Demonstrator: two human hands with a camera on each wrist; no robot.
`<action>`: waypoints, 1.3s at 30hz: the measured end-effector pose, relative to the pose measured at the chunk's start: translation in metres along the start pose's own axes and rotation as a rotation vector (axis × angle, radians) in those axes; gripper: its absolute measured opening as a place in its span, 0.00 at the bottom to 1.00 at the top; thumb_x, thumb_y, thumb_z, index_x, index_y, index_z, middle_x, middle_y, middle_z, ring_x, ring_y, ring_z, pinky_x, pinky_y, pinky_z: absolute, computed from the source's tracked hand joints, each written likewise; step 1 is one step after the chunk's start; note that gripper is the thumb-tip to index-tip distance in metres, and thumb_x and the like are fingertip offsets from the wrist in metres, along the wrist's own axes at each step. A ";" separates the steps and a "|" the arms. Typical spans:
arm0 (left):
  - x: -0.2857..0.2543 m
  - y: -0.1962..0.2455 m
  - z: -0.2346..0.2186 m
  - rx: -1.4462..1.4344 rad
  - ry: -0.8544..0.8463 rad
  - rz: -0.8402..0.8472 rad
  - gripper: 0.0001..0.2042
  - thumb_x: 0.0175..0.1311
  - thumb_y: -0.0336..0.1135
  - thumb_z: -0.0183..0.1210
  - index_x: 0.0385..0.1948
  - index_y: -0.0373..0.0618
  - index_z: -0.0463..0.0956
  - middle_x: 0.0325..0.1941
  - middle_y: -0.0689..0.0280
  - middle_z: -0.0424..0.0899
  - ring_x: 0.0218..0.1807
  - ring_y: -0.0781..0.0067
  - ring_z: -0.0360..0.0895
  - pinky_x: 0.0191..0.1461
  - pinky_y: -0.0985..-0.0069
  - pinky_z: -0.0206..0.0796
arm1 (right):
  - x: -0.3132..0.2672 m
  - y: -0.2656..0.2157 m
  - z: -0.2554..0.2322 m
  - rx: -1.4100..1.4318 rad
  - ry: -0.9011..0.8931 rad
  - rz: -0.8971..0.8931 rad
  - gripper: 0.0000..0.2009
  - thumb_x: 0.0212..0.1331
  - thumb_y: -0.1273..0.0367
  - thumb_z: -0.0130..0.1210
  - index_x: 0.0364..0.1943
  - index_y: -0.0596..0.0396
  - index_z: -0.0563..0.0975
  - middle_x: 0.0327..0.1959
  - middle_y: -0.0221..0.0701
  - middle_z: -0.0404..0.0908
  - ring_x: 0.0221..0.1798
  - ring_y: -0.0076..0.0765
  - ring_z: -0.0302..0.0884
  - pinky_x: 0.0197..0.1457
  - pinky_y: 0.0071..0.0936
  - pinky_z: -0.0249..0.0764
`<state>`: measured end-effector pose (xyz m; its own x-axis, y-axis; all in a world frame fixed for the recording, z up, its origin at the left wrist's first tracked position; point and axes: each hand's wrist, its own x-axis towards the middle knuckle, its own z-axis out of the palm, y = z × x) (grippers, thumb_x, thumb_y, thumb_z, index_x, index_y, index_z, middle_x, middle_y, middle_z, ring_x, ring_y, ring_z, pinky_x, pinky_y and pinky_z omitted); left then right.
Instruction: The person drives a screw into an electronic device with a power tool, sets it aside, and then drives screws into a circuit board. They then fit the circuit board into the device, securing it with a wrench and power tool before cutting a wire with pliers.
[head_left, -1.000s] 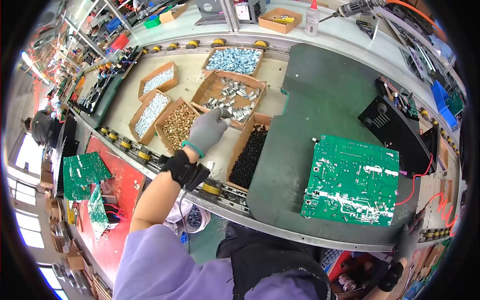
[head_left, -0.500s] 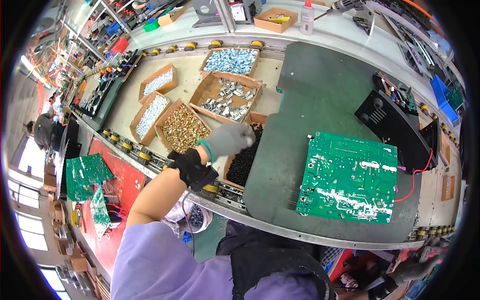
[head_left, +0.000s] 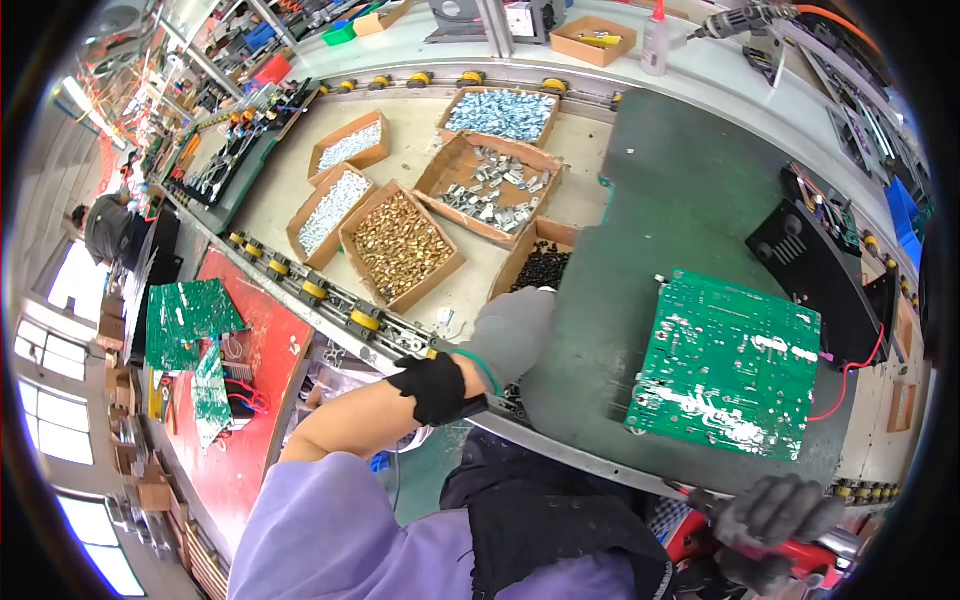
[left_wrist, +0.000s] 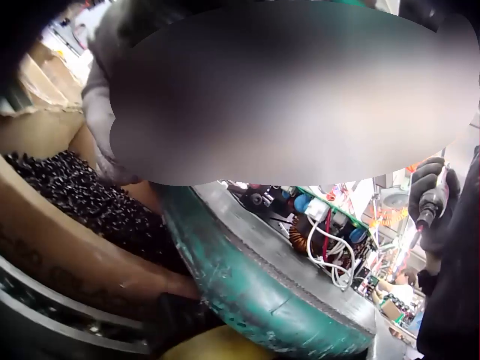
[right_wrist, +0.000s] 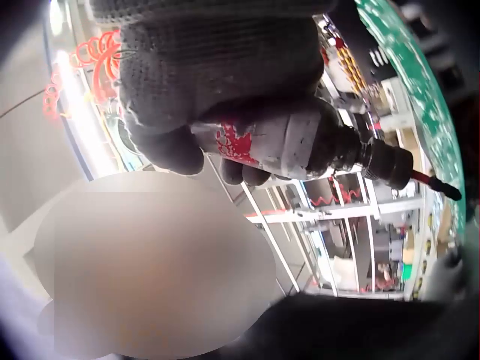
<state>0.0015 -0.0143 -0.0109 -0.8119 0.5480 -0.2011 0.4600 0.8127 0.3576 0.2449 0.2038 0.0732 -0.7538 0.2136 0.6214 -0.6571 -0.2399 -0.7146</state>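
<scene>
My left hand [head_left: 515,335], in a grey glove, reaches down to the cardboard box of small black screws [head_left: 543,267], beside the edge of the dark green mat [head_left: 590,330]. Its fingers are mostly hidden in the head view, and a blur covers much of the left wrist view, so I cannot tell what they hold. The black screws [left_wrist: 82,195] show close by that hand. At the lower right, my gloved right hand [head_left: 785,520] grips a power screwdriver [right_wrist: 300,142], its bit pointing outward. A green circuit board [head_left: 730,365] lies on the mat, solder side up.
Boxes of brass-coloured fasteners [head_left: 400,250], metal clips [head_left: 490,190], bluish parts [head_left: 500,115] and white parts [head_left: 335,212] stand left of the mat. A black housing [head_left: 810,255] sits behind the board, with a red wire [head_left: 850,375] beside it. Roller track [head_left: 365,320] edges the bench.
My left hand has moved from the box of metal clips toward me and right, to the black screws. My right hand dipped below the bench edge and came up holding the power screwdriver.
</scene>
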 end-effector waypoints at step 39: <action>0.013 -0.027 -0.020 0.182 -0.156 0.272 0.06 0.55 0.33 0.61 0.34 0.51 0.82 0.36 0.61 0.80 0.40 0.56 0.79 0.44 0.62 0.70 | 0.018 0.025 0.011 -0.212 -0.106 -0.302 0.19 0.51 0.67 0.69 0.39 0.49 0.68 0.32 0.34 0.77 0.29 0.34 0.75 0.33 0.34 0.77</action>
<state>-0.0286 -0.0334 -0.0053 -0.5927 0.7615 -0.2624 0.7196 0.6470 0.2522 0.2150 0.1910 0.0697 -0.5298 0.1425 0.8361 -0.8427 0.0229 -0.5379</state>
